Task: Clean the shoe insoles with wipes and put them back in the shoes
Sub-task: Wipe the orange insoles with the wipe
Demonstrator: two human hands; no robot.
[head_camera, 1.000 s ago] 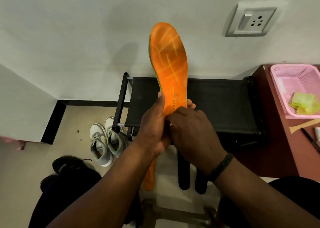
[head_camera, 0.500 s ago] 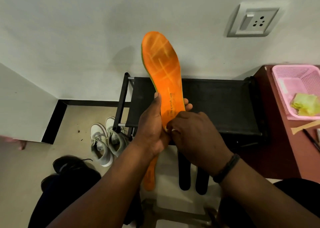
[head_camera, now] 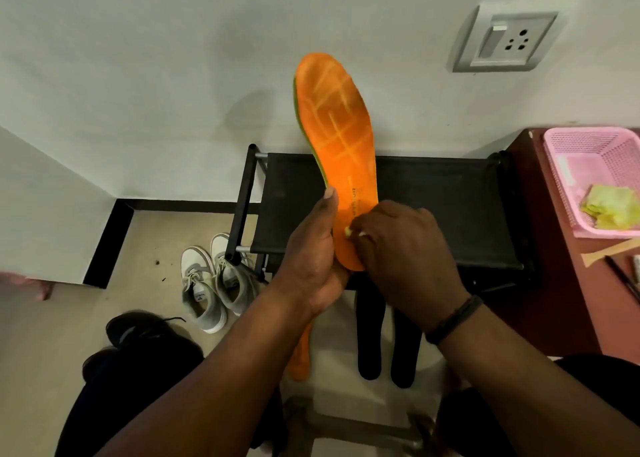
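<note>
Step in hand: wiping. A person holds one orange insole upright in front of a pale wall, toe end up, and works at its heel end.
Left hand: the left hand grasps the insole by its lower left edge, thumb lying up along the rim, fingers wrapped behind it.
Right hand: the right hand is curled against the orange face near the heel, fingertips pinched. A small pale scrap shows at the fingertips; it is probably the wipe, though too little of it shows to be sure.
Insole surface: smooth matte orange with a lighter crosshatch of lines over the forefoot, small printed lettering near the arch, and a thin green layer along the left edge. Long, flat and rounded at the toe; it looks flexible, like foam.
Other insoles: a second orange insole lies on the floor below the arms, mostly hidden; two black insoles lie side by side just right of it.
Shoes: a grey and white pair stands on the tiled floor by the left leg of a black fabric rack; a dark shoe lies nearer the person.
Table: at right, a reddish table holds a pink mesh basket with crumpled yellow-green material inside.
Next move, as a judgement: the wiping should travel up from heel to toe, with the left hand bracing the thin insole so it does not bend away under pressure.
Progress: no insole is back in a shoe yet.
</note>
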